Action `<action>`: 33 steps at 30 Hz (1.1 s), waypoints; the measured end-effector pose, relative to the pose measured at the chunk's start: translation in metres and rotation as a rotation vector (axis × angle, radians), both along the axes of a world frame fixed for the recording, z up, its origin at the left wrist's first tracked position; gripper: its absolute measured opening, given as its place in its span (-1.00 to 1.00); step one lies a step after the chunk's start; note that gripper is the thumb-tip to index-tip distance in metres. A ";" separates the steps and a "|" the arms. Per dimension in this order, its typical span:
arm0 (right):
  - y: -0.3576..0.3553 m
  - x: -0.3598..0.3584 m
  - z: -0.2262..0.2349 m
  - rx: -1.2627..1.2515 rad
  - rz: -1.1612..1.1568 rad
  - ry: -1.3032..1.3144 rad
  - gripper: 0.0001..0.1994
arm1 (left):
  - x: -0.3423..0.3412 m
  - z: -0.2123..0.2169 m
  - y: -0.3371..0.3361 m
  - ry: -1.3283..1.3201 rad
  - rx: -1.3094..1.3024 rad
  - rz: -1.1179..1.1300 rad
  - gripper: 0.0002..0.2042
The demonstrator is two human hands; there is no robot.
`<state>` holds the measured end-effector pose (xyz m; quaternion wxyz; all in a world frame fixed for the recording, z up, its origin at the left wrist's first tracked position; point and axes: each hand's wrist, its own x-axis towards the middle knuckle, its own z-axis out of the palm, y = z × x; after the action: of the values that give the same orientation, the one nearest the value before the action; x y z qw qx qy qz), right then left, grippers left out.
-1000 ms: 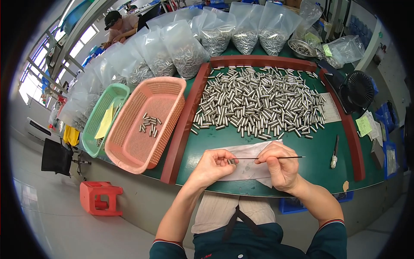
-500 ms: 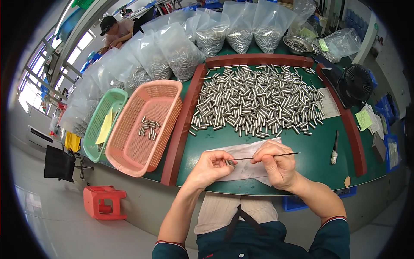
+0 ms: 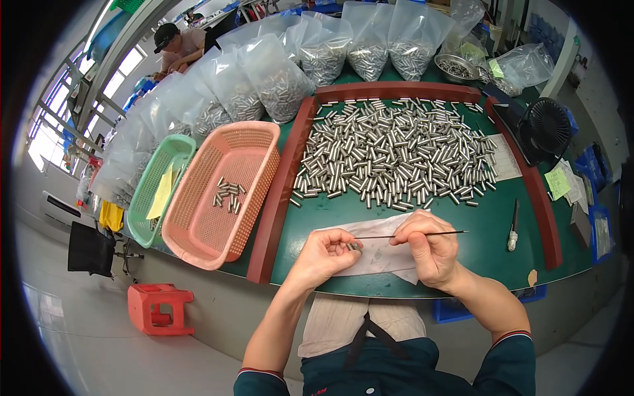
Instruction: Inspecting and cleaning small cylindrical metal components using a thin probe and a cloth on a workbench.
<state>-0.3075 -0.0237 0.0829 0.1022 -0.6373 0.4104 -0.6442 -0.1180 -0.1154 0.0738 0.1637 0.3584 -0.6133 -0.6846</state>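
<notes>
My left hand (image 3: 319, 256) is closed around small metal cylinders (image 3: 354, 247) whose ends show between thumb and fingers; I cannot tell how many it holds. My right hand (image 3: 430, 253) pinches a thin dark rod (image 3: 378, 237), held nearly level. One end of the rod reaches the left fingertips, and the other points right past my right hand. Under both hands lies a pale cloth (image 3: 380, 256) with grey smudges, on the green tabletop (image 3: 310, 222). Beyond the cloth spreads a large pile of shiny metal cylinders (image 3: 396, 155).
Dark red bars (image 3: 281, 198) frame the pile. To the left stand a pink basket (image 3: 254, 228) holding several cylinders and a green basket (image 3: 140, 221). Filled clear bags (image 3: 281, 82) line the back. At right are a knife-like tool (image 3: 514, 228) and a black fan (image 3: 545, 127). A person (image 3: 181, 47) sits far left.
My right hand has shifted slightly right and up, carrying the rod with it. The rod's near end has drawn away from the cylinders' ends. My left hand stays almost in place.
</notes>
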 end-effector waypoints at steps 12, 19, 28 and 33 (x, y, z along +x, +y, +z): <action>0.000 0.001 -0.004 -0.063 0.042 0.099 -0.92 | -0.008 -0.003 0.005 -0.137 -0.157 0.066 -0.87; -0.001 0.000 -0.004 -0.142 0.050 0.230 -0.96 | -0.009 -0.004 0.003 -0.150 -0.196 0.060 -0.85; -0.002 0.002 -0.004 -0.161 0.067 0.254 -0.95 | -0.007 -0.010 0.001 -0.130 -0.146 0.076 -0.86; -0.002 0.003 -0.005 -0.157 0.088 0.261 -0.95 | -0.009 -0.003 0.000 -0.126 -0.080 0.081 -0.81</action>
<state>-0.3047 -0.0261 0.0776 0.0262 -0.7389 0.3404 -0.5810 -0.1268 -0.1152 0.0704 0.1668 0.4185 -0.6340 -0.6286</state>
